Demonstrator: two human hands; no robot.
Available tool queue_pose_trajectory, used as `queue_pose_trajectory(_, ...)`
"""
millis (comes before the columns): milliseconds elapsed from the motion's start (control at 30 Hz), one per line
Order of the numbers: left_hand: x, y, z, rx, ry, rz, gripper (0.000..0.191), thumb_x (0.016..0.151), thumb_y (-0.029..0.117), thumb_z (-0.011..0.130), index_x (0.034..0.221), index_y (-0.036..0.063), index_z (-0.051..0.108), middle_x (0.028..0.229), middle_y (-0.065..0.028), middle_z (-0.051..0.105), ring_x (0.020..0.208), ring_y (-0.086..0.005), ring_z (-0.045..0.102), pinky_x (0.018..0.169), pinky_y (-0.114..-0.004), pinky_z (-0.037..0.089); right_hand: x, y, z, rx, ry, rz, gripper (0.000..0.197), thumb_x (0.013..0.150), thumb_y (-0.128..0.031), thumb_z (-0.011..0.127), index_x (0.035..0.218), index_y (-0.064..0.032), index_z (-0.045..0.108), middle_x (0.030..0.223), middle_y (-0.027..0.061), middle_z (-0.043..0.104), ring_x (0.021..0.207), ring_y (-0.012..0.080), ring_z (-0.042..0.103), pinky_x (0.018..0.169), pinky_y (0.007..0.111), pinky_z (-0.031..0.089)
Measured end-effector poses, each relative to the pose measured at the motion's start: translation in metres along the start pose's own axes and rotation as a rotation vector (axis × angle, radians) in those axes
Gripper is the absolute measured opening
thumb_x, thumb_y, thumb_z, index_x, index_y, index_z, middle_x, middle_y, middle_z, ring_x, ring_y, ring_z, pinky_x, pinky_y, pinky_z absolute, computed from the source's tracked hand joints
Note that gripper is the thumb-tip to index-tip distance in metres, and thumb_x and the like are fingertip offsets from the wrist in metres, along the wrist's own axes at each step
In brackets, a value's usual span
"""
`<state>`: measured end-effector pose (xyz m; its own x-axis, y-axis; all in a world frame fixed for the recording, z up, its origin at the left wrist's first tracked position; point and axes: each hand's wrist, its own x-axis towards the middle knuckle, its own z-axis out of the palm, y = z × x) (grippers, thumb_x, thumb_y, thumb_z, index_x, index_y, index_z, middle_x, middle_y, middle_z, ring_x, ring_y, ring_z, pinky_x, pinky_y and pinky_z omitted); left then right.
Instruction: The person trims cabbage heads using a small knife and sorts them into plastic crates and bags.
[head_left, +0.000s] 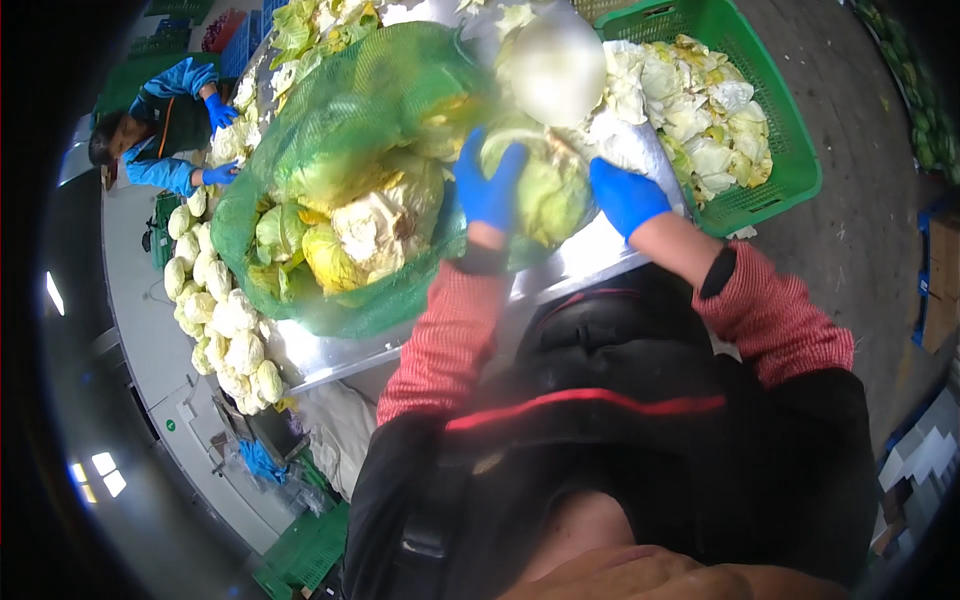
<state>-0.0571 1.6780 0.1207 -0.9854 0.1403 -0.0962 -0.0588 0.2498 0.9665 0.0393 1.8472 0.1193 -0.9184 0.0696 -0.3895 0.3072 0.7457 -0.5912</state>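
A pale green cabbage head (551, 191) with a browned, ragged patch lies between my two blue-gloved hands on the metal table (600, 244). My left hand (491, 180) grips its left side with thumb and fingers spread. Against its right side rests my right hand (630, 196), fingers together. Just left of my left hand, a green mesh bag (352, 90) lies open towards me. Several cabbages (281, 232) sit in it, some with yellowed outer leaves; one shows its cut stem (405, 223).
A green plastic crate (799, 169) full of stripped leaves (709, 112) stands at the table's right edge. Trimmed cabbages (217, 319) are piled at the left end. Across the table, a person in blue sleeves (161, 176) handles cabbage. A blurred whitish round patch (555, 71) obscures the far side.
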Motion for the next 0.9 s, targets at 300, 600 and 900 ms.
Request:
queue_pose_trajectory(300,-0.007,0.029,-0.001,0.463,-0.018,0.206,0.085,0.061,0.042,0.077,0.127,0.0027,0.040,0.125,-0.0212,0.037,0.115,-0.0319,0.040,0.097,-0.041,0.034,0.008,-0.020,-0.023,-0.241,-0.128,-0.042,0.043,0.091,-0.031,0.025,0.105,-0.0020,0.054,0.100,0.0211,0.060,0.092,0.0383,0.058,0.081,0.043,0.045)
queue_pose_trajectory(600,0.041,0.020,-0.021,0.377,-0.298,0.264,0.061,0.065,0.025,0.078,0.114,-0.0009,0.051,0.097,-0.0124,0.062,0.084,-0.0171,0.060,0.074,-0.028,0.050,0.033,0.005,0.020,-0.079,0.113,-0.149,0.019,0.088,-0.013,0.036,0.101,-0.0028,0.044,0.093,0.0233,0.060,0.084,0.0393,0.060,0.072,0.046,0.048)
queue_pose_trajectory(900,0.062,0.020,-0.024,0.386,-0.426,0.159,0.071,0.062,0.041,0.076,0.114,0.0000,0.052,0.107,-0.0199,0.057,0.101,-0.0280,0.055,0.086,-0.036,0.045,0.039,0.002,0.027,-0.067,0.171,-0.107,0.016,0.086,-0.008,0.041,0.100,-0.0028,0.045,0.095,0.0226,0.059,0.085,0.0364,0.061,0.071,0.043,0.049)
